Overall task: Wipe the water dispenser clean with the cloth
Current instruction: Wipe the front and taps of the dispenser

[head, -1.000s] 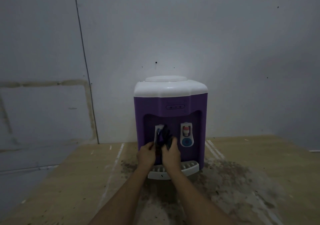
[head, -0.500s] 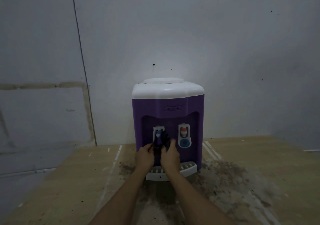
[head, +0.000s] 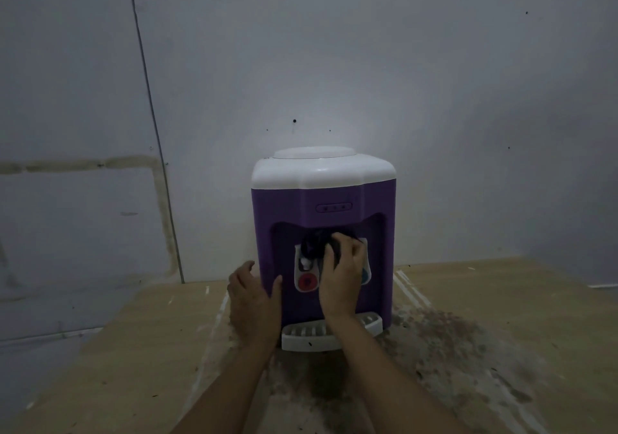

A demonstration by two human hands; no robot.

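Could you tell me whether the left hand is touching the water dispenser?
Touching: the head view shows the left hand gripping the water dispenser at its lower left corner.

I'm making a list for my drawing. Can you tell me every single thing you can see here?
Purple plastic water dispenser with white top: one, purple and white, on the tabletop against the wall.
Red-buttoned tap: one, white and red, dispenser's recess, left.
White drip tray: one, dispenser's foot.
Dark cloth: one, blackish, above the taps.
Stained wooden tabletop: one, tan.
Grey wall: behind.
Left hand: holds dispenser's left side.
Right hand: fingers grip the cloth.
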